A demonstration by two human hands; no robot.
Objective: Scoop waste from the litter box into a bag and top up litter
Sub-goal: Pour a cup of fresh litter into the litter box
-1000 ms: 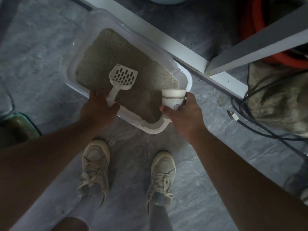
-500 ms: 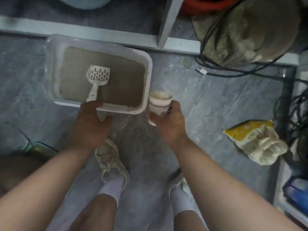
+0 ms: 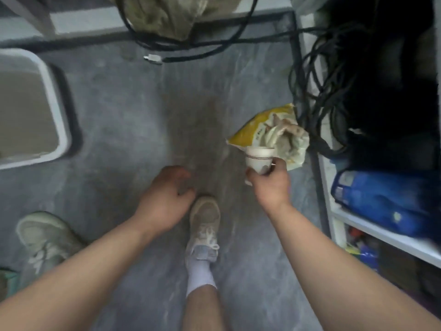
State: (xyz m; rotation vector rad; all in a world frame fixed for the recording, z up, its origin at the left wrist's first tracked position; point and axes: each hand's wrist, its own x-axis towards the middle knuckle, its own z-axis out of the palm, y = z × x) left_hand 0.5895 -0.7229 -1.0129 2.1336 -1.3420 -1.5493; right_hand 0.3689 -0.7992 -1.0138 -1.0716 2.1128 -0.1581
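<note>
— Where is the litter box [image 3: 59, 130] right now?

— At the left edge of the head view, on the gray floor [image 3: 133, 111]. Only its right end shows: a white rim with rounded corners and tan litter [image 3: 21, 111] lying flat inside. The picture is a little blurred, so the grain of the litter cannot be made out.

— And the hands?

— The right hand [image 3: 270, 185] holds a small white paper cup [image 3: 259, 158], fingers curled round its lower part, with the mouth of the cup tilted away from the person. The cup sits just in front of a crumpled yellow and white bag [image 3: 272, 137] that lies on the floor, its torn top open and bunched up. Whether the rim touches the bag I cannot tell.

— Is anything in the cup?

— The inside is not clear enough to say.

— The left hand [image 3: 164, 199]?

— It hangs over the floor between the box and the bag, well apart from both, fingers loosely bent, holding nothing. It is just above the toe of the right shoe [image 3: 205, 218].

— What else is around?

— The other shoe [image 3: 45, 237] is at lower left. Black cables [image 3: 307, 91] trail across the floor at the top and pile up against a white shelf [image 3: 386, 240] on the right, which carries a blue package [image 3: 381, 201]. An olive cloth bundle [image 3: 162, 15] lies at the top.
</note>
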